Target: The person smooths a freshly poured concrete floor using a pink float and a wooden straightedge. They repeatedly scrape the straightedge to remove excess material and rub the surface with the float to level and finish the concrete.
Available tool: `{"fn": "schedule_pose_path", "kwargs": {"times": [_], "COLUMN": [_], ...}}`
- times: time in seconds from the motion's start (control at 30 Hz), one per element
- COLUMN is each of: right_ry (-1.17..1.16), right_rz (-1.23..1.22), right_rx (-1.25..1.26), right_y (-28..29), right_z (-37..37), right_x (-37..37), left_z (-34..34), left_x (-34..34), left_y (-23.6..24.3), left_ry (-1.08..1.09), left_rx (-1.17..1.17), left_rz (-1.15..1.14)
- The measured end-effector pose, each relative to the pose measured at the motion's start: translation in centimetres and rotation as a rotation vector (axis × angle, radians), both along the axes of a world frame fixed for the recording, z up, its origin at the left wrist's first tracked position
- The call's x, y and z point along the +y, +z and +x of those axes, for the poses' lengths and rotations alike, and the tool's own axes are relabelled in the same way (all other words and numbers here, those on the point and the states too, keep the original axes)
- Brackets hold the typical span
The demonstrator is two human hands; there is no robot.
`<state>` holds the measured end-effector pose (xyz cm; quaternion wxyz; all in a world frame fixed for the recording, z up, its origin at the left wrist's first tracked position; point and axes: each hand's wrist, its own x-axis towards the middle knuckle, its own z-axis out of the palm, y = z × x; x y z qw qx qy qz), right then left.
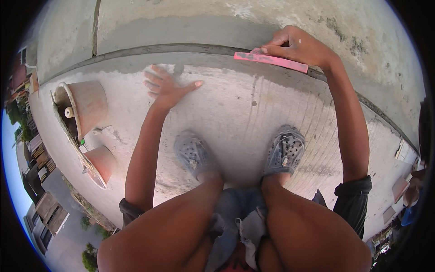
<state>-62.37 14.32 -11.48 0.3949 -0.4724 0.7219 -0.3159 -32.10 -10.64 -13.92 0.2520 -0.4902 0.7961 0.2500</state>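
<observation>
Hands: left [167,87] splayed on ledge [235,113], right [297,45] gripping float [270,60].

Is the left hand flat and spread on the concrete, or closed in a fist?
Spread. The left hand lies palm down on the concrete ledge, fingers splayed apart, thumb pointing toward the pink float in the right hand.

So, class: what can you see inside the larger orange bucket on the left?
Inside the larger orange bucket, a pale cylindrical handle shows against dark shadow. Whatever it belongs to, and the bucket's bottom, stay hidden by the rim and the dark. The left hand rests flat on the concrete nearby.
</observation>
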Motion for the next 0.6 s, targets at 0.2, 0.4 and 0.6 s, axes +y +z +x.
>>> {"fn": "schedule_pose_path", "kwargs": {"times": [0.2,0.4,0.6], "right_ry": [-0.022,-0.131,-0.498], "right_rz": [0.221,0.152,-0.302], "right_rx": [0.05,-0.057,-0.305], "right_y": [2.5,4.0,7.4], "right_z": [-2.9,-4.4,-0.5], "right_x": [6.0,10.9,12.7], "left_z": [0.3,0.4,-0.4], "left_x": [-0.8,-0.6,0.1], "left_y": [-0.2,-1.2,-2.1], "left_ry": [-0.015,-0.032,-0.017], "left_rx": [-0.012,-0.025,-0.02], "left_rz": [-0.006,0.0,0.002]}}
